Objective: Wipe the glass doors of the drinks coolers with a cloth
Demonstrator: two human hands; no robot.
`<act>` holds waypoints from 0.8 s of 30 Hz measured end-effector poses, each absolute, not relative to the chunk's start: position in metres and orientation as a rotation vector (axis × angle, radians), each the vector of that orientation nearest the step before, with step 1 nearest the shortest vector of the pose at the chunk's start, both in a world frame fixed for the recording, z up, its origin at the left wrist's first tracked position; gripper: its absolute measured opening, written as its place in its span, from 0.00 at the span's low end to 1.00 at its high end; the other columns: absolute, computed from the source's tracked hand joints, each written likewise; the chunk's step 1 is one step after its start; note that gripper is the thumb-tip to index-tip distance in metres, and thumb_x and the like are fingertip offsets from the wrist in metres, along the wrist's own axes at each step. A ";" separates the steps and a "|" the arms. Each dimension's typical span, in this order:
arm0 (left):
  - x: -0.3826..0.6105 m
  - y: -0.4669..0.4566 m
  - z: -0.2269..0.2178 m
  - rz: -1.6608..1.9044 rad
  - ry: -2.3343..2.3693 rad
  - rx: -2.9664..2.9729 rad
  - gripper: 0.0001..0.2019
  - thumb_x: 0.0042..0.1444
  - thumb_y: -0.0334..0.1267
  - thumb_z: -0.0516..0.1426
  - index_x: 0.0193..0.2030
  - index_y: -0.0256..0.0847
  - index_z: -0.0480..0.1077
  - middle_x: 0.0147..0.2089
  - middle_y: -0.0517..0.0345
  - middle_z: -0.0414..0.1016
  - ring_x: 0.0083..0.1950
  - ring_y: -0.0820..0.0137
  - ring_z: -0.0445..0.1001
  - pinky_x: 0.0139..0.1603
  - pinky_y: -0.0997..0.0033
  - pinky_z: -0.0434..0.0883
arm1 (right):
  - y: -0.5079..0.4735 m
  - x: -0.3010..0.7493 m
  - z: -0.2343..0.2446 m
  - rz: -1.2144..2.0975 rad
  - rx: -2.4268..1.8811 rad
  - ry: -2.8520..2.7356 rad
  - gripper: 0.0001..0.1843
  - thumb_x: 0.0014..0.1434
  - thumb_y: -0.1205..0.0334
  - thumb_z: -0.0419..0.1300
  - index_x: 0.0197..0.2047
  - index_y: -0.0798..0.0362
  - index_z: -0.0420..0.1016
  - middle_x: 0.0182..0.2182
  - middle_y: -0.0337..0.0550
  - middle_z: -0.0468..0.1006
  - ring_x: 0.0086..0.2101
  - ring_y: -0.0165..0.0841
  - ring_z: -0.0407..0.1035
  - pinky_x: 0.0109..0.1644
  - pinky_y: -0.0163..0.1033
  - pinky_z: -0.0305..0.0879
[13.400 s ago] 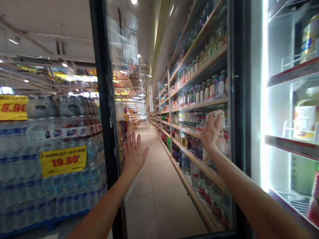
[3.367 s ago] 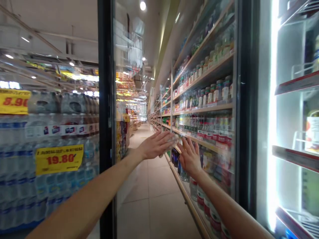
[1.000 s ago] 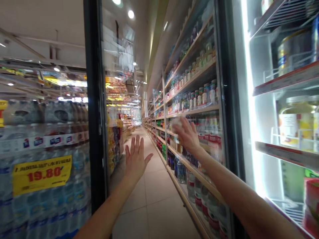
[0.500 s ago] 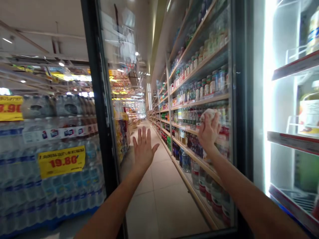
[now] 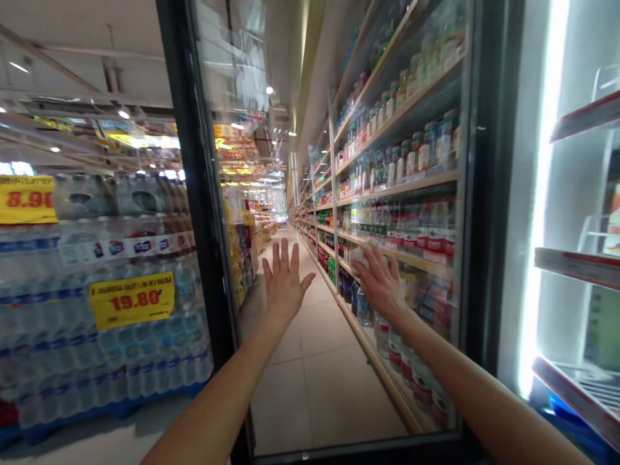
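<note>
A black-framed glass door (image 5: 300, 400) stands in front of me, with an aisle and shelves showing in the pane. My left hand (image 5: 284, 284) lies flat toward the glass, fingers spread, holding nothing. Lower on the right half of the pane, my right hand (image 5: 382, 284) presses a pale, crumpled cloth (image 5: 357, 258) to the glass. Its fingers cover most of the cloth, and motion smears it a little.
On the left rise stacked packs of bottled water (image 5: 140, 349) with yellow price signs (image 5: 133, 300). At the right, a lit cooler (image 5: 547, 194) has wire shelves (image 5: 581, 381). Bottle-filled shelves (image 5: 402, 187) and floor tiles (image 5: 285, 400) appear in the pane.
My right hand has moved left and down across the glass with the cloth. My left hand keeps nearly the same place on the pane. The view has shifted slightly.
</note>
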State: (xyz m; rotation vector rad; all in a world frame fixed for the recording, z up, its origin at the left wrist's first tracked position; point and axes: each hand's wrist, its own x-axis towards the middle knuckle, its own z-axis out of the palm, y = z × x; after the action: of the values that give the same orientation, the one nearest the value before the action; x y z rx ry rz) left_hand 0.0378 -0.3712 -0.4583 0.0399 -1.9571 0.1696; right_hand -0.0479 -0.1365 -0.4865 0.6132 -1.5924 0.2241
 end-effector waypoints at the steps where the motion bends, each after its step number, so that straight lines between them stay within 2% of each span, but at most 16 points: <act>1: 0.038 -0.371 -0.460 0.172 -1.956 0.025 0.33 0.56 0.50 0.52 0.65 0.36 0.50 0.68 0.41 0.42 0.69 0.54 0.39 0.64 0.43 0.46 | -0.135 -0.048 -0.486 0.294 0.510 -1.586 0.22 0.61 0.63 0.50 0.58 0.47 0.62 0.63 0.49 0.52 0.63 0.41 0.45 0.63 0.56 0.43; 3: 0.038 -0.371 -0.463 0.173 -1.948 0.009 0.33 0.56 0.49 0.53 0.65 0.36 0.51 0.68 0.41 0.43 0.69 0.54 0.38 0.64 0.43 0.46 | -0.132 -0.047 -0.485 0.497 0.212 -1.561 0.25 0.61 0.62 0.48 0.62 0.52 0.56 0.65 0.56 0.47 0.63 0.45 0.41 0.61 0.60 0.42; 5: 0.038 -0.370 -0.466 0.166 -1.936 0.019 0.34 0.55 0.49 0.54 0.65 0.36 0.50 0.68 0.40 0.43 0.69 0.52 0.39 0.63 0.41 0.46 | -0.132 -0.044 -0.487 0.557 0.143 -1.571 0.28 0.61 0.62 0.47 0.64 0.54 0.51 0.65 0.57 0.43 0.64 0.47 0.37 0.60 0.62 0.43; 7: 0.038 -0.369 -0.468 0.163 -1.927 0.021 0.35 0.54 0.50 0.55 0.65 0.36 0.50 0.68 0.40 0.43 0.69 0.51 0.39 0.63 0.40 0.47 | -0.138 -0.039 -0.493 0.389 0.405 -1.627 0.26 0.61 0.63 0.47 0.63 0.49 0.54 0.65 0.51 0.47 0.64 0.43 0.36 0.62 0.58 0.41; 10: 0.039 -0.370 -0.473 0.172 -1.928 -0.013 0.34 0.54 0.49 0.55 0.65 0.37 0.51 0.68 0.40 0.43 0.69 0.52 0.39 0.63 0.41 0.48 | -0.140 -0.039 -0.500 0.177 0.670 -1.612 0.23 0.61 0.66 0.48 0.59 0.44 0.60 0.62 0.44 0.56 0.64 0.36 0.42 0.64 0.53 0.38; 12: 0.040 -0.370 -0.477 0.184 -1.926 -0.030 0.33 0.55 0.48 0.55 0.64 0.38 0.51 0.68 0.40 0.44 0.69 0.52 0.40 0.63 0.41 0.48 | -0.137 -0.043 -0.500 0.309 0.455 -1.569 0.23 0.61 0.65 0.47 0.60 0.48 0.59 0.63 0.49 0.54 0.63 0.38 0.43 0.63 0.55 0.40; 15: 0.039 -0.369 -0.484 0.188 -1.915 -0.009 0.33 0.54 0.48 0.55 0.64 0.37 0.52 0.67 0.39 0.46 0.69 0.50 0.41 0.62 0.38 0.49 | -0.135 -0.043 -0.500 0.499 0.177 -1.539 0.26 0.61 0.64 0.47 0.62 0.54 0.55 0.65 0.57 0.47 0.64 0.45 0.39 0.60 0.58 0.45; 17: 0.039 -0.368 -0.486 0.187 -1.922 0.003 0.33 0.54 0.48 0.55 0.64 0.37 0.52 0.67 0.39 0.45 0.69 0.49 0.42 0.61 0.38 0.49 | -0.140 -0.038 -0.506 0.383 0.365 -1.578 0.26 0.60 0.65 0.48 0.62 0.51 0.56 0.64 0.53 0.49 0.64 0.43 0.39 0.61 0.56 0.44; 19: 0.040 -0.367 -0.487 0.194 -1.930 -0.001 0.34 0.54 0.48 0.56 0.64 0.37 0.53 0.68 0.39 0.45 0.69 0.49 0.42 0.61 0.38 0.50 | -0.140 -0.035 -0.512 0.162 0.692 -1.570 0.25 0.59 0.68 0.49 0.60 0.45 0.59 0.63 0.45 0.55 0.64 0.38 0.42 0.64 0.53 0.41; 21: 0.041 -0.368 -0.487 0.201 -1.933 -0.016 0.33 0.54 0.48 0.56 0.64 0.37 0.53 0.68 0.39 0.46 0.68 0.50 0.43 0.61 0.39 0.50 | -0.132 -0.038 -0.515 0.089 0.783 -1.555 0.26 0.58 0.69 0.49 0.60 0.42 0.59 0.62 0.41 0.57 0.63 0.36 0.45 0.64 0.52 0.39; 24: 0.041 -0.368 -0.488 0.179 -1.940 -0.025 0.33 0.54 0.47 0.55 0.64 0.38 0.52 0.67 0.39 0.46 0.69 0.50 0.42 0.61 0.38 0.50 | -0.112 -0.049 -0.512 0.371 0.332 -1.560 0.29 0.59 0.68 0.47 0.64 0.48 0.53 0.64 0.51 0.50 0.63 0.42 0.44 0.61 0.58 0.42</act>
State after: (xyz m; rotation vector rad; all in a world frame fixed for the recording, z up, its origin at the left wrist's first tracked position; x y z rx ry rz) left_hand 0.0413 -0.3684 -0.4882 -0.0250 -1.9403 0.1786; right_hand -0.0486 -0.1124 -0.5121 0.3317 -1.5601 0.3710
